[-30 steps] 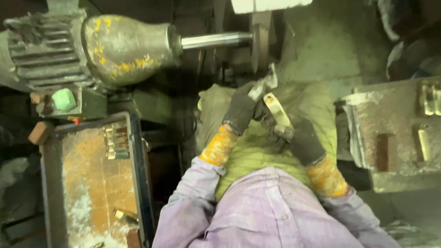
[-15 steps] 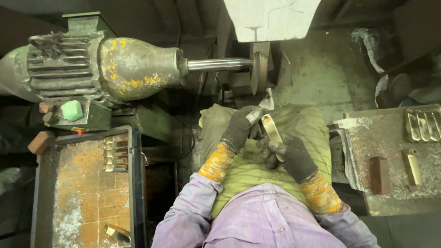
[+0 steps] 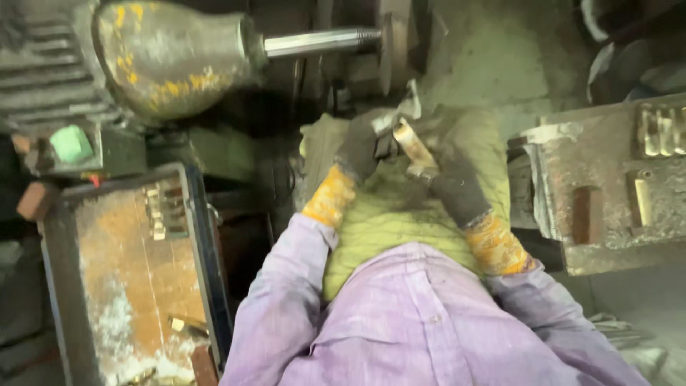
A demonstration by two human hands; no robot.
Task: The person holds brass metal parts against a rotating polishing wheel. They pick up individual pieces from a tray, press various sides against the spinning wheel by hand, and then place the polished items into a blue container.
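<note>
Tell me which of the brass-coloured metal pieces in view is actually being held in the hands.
The slim brass strip above the lap, gripped by the left hand and right hand. The other brass pieces lie loose in the tray and on the bench.

Dim, murky workshop light; the centre and lower frame are brightest. Deep shadow fills the upper middle. A glare streak runs along the steel shaft [image 3: 321, 41]. Motion blur softens everything, the edges especially.

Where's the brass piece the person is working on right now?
In the head view, the brass piece sits just right of centre, gripped between the gloved left hand and right hand, just below the wheel.
</note>
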